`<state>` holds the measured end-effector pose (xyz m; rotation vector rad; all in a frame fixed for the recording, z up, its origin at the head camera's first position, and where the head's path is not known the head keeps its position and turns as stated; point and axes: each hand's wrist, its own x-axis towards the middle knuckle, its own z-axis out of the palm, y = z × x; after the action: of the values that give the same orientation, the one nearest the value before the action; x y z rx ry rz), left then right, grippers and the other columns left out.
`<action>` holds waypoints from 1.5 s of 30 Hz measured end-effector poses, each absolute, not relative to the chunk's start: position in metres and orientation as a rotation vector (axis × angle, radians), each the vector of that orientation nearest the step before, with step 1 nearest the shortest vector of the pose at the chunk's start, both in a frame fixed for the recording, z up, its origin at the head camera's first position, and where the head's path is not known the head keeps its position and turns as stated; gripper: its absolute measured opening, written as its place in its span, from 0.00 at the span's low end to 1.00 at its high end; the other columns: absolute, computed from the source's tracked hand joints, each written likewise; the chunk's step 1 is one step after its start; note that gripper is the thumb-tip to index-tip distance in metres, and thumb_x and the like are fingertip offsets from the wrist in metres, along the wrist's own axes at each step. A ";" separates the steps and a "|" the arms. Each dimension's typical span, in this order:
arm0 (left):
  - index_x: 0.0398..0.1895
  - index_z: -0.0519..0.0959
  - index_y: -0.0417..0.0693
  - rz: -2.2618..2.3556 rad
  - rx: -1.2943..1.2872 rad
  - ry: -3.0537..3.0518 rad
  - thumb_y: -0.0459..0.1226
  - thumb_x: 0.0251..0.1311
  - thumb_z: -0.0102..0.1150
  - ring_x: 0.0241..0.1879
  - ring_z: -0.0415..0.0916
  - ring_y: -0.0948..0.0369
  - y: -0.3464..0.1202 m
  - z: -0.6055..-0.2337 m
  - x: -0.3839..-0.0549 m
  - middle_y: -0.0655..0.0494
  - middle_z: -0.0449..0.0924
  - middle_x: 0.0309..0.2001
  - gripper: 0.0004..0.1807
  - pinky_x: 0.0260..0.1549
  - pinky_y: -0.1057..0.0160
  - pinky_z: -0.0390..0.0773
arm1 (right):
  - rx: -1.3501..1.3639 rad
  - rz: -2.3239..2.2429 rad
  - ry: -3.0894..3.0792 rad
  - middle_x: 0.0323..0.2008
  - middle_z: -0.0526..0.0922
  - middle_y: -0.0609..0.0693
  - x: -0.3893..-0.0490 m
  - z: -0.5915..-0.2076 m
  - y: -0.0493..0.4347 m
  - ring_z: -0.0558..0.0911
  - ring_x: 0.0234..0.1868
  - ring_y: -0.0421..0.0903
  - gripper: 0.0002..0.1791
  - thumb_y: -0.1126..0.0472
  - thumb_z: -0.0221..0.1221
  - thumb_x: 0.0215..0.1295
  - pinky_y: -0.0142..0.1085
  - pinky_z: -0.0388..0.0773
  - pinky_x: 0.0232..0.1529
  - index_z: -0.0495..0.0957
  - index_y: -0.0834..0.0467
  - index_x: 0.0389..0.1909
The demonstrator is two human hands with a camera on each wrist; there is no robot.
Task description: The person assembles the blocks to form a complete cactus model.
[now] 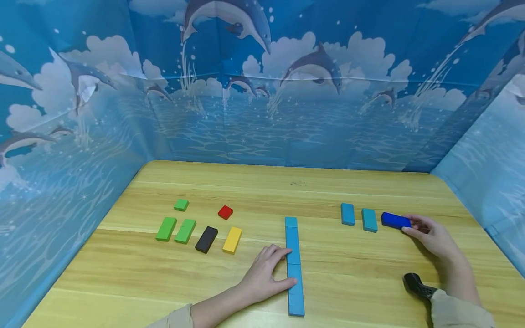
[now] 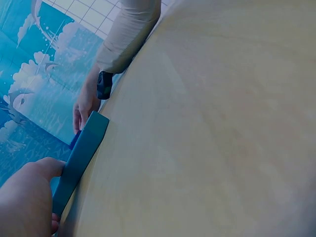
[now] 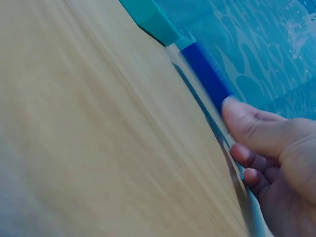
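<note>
A narrow row of light blue blocks (image 1: 293, 246), laid end to end, runs toward the front edge of the table. My left hand (image 1: 264, 275) rests at its left side, thumb and index finger spread apart and touching the blocks. In the left wrist view the thumb lies against the near side of a light blue block (image 2: 81, 160). At the right, my right hand (image 1: 432, 239) pinches one end of a dark blue block (image 1: 395, 221). The right wrist view shows the thumb on that dark blue block (image 3: 207, 74), close over the table.
Two light blue blocks (image 1: 347, 214) (image 1: 369, 220) lie left of the dark blue one. On the left side are green blocks (image 1: 166, 229), a black block (image 1: 206, 239), a yellow block (image 1: 232, 240) and a small red block (image 1: 225, 212). A dolphin-print curtain (image 1: 262, 127) borders the table (image 1: 164, 282).
</note>
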<state>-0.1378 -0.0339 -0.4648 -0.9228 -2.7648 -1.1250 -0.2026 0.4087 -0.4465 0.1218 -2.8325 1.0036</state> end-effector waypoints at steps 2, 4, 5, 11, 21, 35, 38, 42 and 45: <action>0.61 0.67 0.51 -1.123 -0.926 -2.761 0.56 0.54 0.56 0.47 0.63 0.65 -0.034 -0.465 -0.138 0.61 0.68 0.48 0.33 0.48 0.63 0.67 | 0.108 1.035 -2.814 0.36 0.72 0.48 -0.202 -0.443 0.406 0.67 0.31 0.24 0.24 0.55 0.55 0.64 0.23 0.66 0.29 0.68 0.69 0.53; 0.61 0.67 0.51 -1.119 -0.928 -2.759 0.56 0.54 0.56 0.47 0.63 0.65 -0.034 -0.466 -0.138 0.61 0.68 0.48 0.33 0.48 0.63 0.67 | 0.111 1.078 -2.780 0.37 0.72 0.46 -0.201 -0.438 0.400 0.68 0.32 0.24 0.23 0.55 0.55 0.64 0.23 0.67 0.29 0.69 0.65 0.54; 0.61 0.67 0.51 -1.119 -0.929 -2.758 0.56 0.54 0.56 0.47 0.63 0.65 -0.034 -0.466 -0.138 0.61 0.68 0.48 0.33 0.48 0.63 0.67 | 0.126 1.100 -2.756 0.37 0.72 0.45 -0.202 -0.435 0.396 0.69 0.31 0.26 0.22 0.55 0.56 0.63 0.24 0.68 0.29 0.69 0.63 0.54; 0.61 0.67 0.52 -1.127 -0.918 -2.767 0.57 0.54 0.56 0.47 0.63 0.66 -0.034 -0.466 -0.137 0.62 0.68 0.47 0.34 0.48 0.63 0.67 | 0.322 1.197 -2.620 0.32 0.72 0.41 -0.204 -0.424 0.358 0.71 0.31 0.33 0.18 0.65 0.58 0.60 0.25 0.68 0.29 0.71 0.66 0.50; 0.62 0.67 0.52 -1.129 -0.918 -2.784 0.57 0.54 0.55 0.48 0.63 0.64 -0.034 -0.465 -0.138 0.62 0.68 0.48 0.34 0.49 0.62 0.67 | 0.668 1.296 -2.698 0.29 0.71 0.52 -0.206 -0.418 0.291 0.69 0.27 0.40 0.15 0.67 0.59 0.59 0.31 0.67 0.25 0.73 0.66 0.48; 0.61 0.67 0.52 -1.143 -0.921 -2.796 0.56 0.54 0.56 0.47 0.64 0.65 -0.033 -0.463 -0.140 0.62 0.68 0.47 0.33 0.48 0.63 0.67 | 0.801 1.362 -2.737 0.30 0.71 0.50 -0.199 -0.439 0.240 0.68 0.27 0.40 0.15 0.63 0.63 0.55 0.30 0.66 0.25 0.74 0.63 0.43; 0.62 0.66 0.52 -1.145 -0.920 -2.799 0.56 0.54 0.56 0.47 0.64 0.66 -0.033 -0.463 -0.140 0.62 0.68 0.47 0.33 0.48 0.63 0.67 | 0.793 1.343 -2.751 0.29 0.71 0.49 -0.197 -0.440 0.235 0.68 0.27 0.40 0.16 0.63 0.64 0.54 0.30 0.66 0.25 0.75 0.62 0.43; 0.62 0.66 0.53 -1.147 -0.915 -2.802 0.56 0.54 0.56 0.47 0.64 0.65 -0.033 -0.464 -0.140 0.62 0.68 0.47 0.33 0.48 0.63 0.66 | 0.782 1.277 -2.796 0.28 0.71 0.48 -0.195 -0.439 0.230 0.68 0.27 0.40 0.16 0.64 0.64 0.54 0.29 0.65 0.25 0.75 0.63 0.43; 0.62 0.67 0.53 -1.143 -0.915 -2.800 0.56 0.54 0.56 0.47 0.64 0.66 -0.033 -0.464 -0.139 0.62 0.68 0.47 0.33 0.47 0.63 0.66 | 0.764 1.268 -2.823 0.28 0.71 0.51 -0.191 -0.434 0.225 0.68 0.26 0.43 0.15 0.66 0.64 0.53 0.28 0.65 0.25 0.75 0.65 0.42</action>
<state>-0.1391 -0.0334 -0.4642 -0.9151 -2.7995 -1.1428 -0.1910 0.2251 -0.4340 0.7641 -2.8235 1.2681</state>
